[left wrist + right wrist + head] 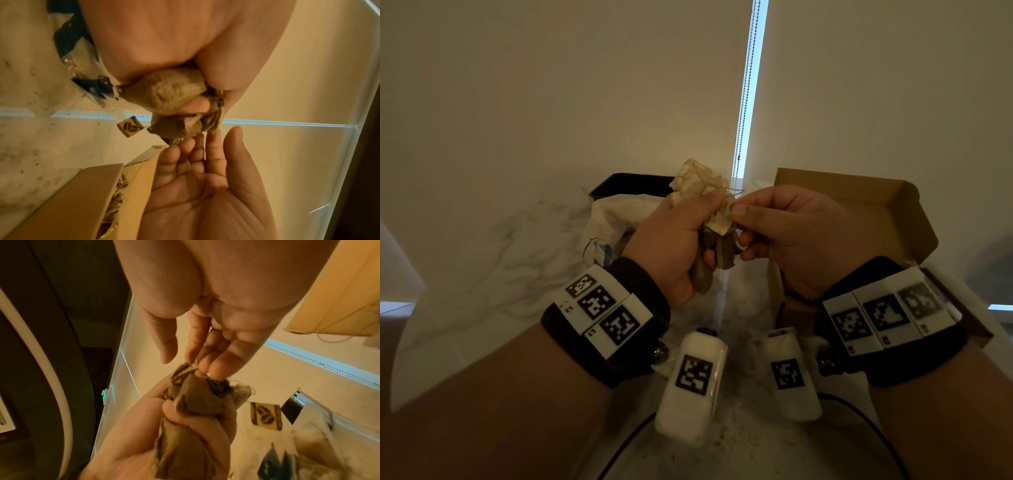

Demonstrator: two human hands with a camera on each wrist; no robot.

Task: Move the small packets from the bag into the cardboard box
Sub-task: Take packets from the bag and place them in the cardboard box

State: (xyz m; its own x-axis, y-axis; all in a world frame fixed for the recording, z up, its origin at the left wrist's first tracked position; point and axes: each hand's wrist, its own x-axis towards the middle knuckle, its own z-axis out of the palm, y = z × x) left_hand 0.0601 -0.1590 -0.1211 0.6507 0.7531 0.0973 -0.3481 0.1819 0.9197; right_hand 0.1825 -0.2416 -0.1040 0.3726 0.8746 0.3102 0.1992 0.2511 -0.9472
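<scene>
My left hand (688,229) grips a bunch of small brown and pale packets (705,205) above the table, between bag and box. The same bunch of packets (174,92) fills the left wrist view, with a printed tag (130,126) dangling on a string. My right hand (741,224) meets the bunch from the right, thumb and forefinger pinching a pale packet at its upper edge. In the right wrist view the fingertips (205,369) touch the top of the packets (195,402). The white plastic bag (609,219) lies behind my left hand. The open cardboard box (866,212) stands to the right.
A black tray (633,185) sits at the back, behind the bag. Everything rests on a marbled white table (500,257) against a pale blind with a bead chain (746,85). Several packets lie inside the box (117,203). Cables cross the table's near edge.
</scene>
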